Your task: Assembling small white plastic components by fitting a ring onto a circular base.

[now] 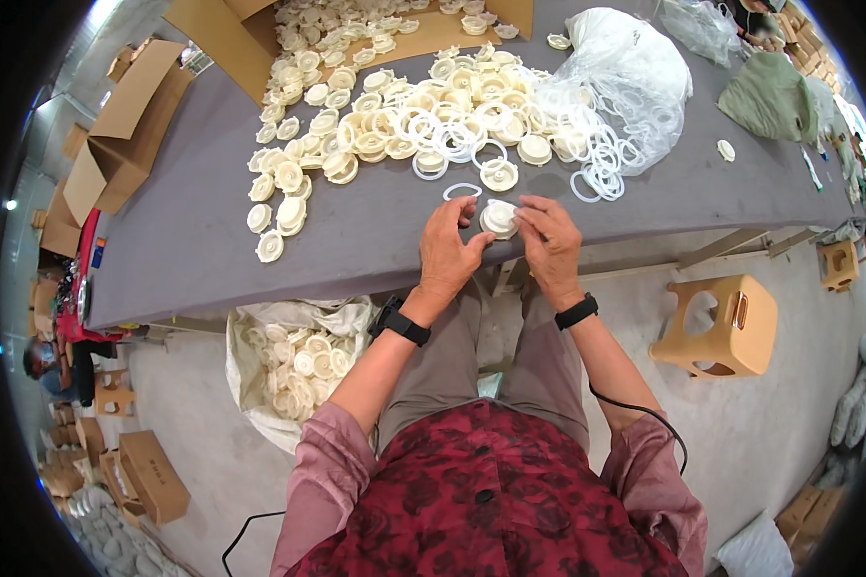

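Note:
At the table's near edge lies a round cream plastic cap (497,220), between my two hands. My left hand (446,245) is at its left side, thumb and fingers apart, the thumb tip close to the cap's rim. The fingers of my right hand (549,242) are bent together on the cap's right edge. A pale strip shows at the cap's far rim; whether it is a ring is too small to tell. Just beyond my left fingertips lies a loose white ring (463,190). Another cream cap (498,175) rests flat behind the one I hold.
A large heap of cream caps (385,120) spreads across the grey table (188,231), reaching an open cardboard box (212,43). White rings spill from a clear plastic bag (635,72). Below the table are a sack of caps (260,385) and, rightward, a yellow stool (731,327).

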Demonstrator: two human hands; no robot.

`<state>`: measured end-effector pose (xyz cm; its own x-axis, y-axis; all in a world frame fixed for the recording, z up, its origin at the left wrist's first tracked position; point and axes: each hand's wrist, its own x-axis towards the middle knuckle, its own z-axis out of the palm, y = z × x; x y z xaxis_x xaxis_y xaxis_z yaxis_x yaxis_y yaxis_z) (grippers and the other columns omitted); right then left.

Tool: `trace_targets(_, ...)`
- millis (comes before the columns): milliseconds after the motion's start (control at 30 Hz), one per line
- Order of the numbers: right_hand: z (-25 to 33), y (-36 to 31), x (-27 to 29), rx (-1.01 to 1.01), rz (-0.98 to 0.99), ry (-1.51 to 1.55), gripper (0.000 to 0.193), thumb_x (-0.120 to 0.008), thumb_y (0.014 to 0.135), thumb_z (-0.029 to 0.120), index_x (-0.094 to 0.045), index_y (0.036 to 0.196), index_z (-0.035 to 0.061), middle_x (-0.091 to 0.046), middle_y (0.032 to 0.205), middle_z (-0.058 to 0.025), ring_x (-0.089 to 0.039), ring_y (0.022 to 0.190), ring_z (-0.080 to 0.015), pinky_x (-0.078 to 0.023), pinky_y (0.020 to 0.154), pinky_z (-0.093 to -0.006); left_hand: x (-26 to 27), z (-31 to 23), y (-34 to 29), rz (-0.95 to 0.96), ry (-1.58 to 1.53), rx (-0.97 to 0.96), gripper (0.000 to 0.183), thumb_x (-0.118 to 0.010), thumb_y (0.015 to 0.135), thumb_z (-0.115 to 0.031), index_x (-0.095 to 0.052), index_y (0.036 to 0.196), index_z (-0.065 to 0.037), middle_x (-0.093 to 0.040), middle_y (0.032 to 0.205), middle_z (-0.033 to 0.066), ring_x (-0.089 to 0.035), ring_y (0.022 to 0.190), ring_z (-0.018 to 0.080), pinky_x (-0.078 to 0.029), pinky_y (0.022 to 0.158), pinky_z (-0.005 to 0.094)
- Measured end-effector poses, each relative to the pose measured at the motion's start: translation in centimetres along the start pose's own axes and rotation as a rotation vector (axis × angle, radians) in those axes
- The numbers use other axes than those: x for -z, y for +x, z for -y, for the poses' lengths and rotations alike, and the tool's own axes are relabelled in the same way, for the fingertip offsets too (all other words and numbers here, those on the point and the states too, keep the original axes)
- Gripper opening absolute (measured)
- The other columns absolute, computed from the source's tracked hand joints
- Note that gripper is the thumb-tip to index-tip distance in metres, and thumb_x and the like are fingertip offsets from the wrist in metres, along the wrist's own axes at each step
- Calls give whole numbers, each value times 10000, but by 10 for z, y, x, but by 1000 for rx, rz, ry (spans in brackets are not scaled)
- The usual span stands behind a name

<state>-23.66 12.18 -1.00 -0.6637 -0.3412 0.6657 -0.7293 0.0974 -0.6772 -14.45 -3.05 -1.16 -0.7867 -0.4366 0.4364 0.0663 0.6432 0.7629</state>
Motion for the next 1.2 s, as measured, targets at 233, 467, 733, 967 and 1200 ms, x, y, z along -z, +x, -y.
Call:
trace_targets(233, -8, 12, 3, -403, -77, 218, 86, -708, 879, 41, -720, 952, -3, -675, 809, -19, -578, 657, -78, -463, 587, -238, -6, -6, 6, 0, 306, -243, 469, -844, 691, -237, -662, 1083, -55, -619, 941, 111, -606, 868, 312, -507, 730, 401)
trace_targets(467, -6, 20, 14, -633, 18, 683, 95, -689, 916, 79, -721, 956, -1, -654, 754, 3, -544, 595, -53, -432, 524, -196, -7, -3, 8, 36, 234, -138, 435, -822, 668, -220, -662, 1040, -62, -596, 963, 114, -586, 926, 326, -502, 756, 430)
trace_targets(733, -7, 10, 1, -523, 144, 203, 121, -704, 858, 81, -726, 885, -35, -659, 698, -33, -570, 582, -77, -442, 546, -257, -3, -5, 5, 17, 149, -193, 452, -773, 676, -190, -637, 1083, -49, -681, 998, 130, -652, 885, 340, -539, 769, 425)
trace_targets(967, 2, 12, -5, -588, 161, 185, 138, -705, 858, 95, -725, 900, -35, -687, 722, -67, -614, 627, -90, -480, 593, -265, 1, -7, 6, 197, -304, 165, 413, -718, 760, -21, -597, 1155, -19, -700, 947, 98, -689, 867, 155, -555, 752, 291)
trace_targets(1200, 5, 7, -5, -526, 94, 152, 139, -708, 861, 100, -715, 890, -36, -684, 730, -70, -603, 624, -87, -473, 580, -267, 1, -13, 3, 229, -793, 311, 433, -707, 821, 58, -534, 1216, 15, -666, 1083, 77, -652, 970, 113, -545, 836, 247)
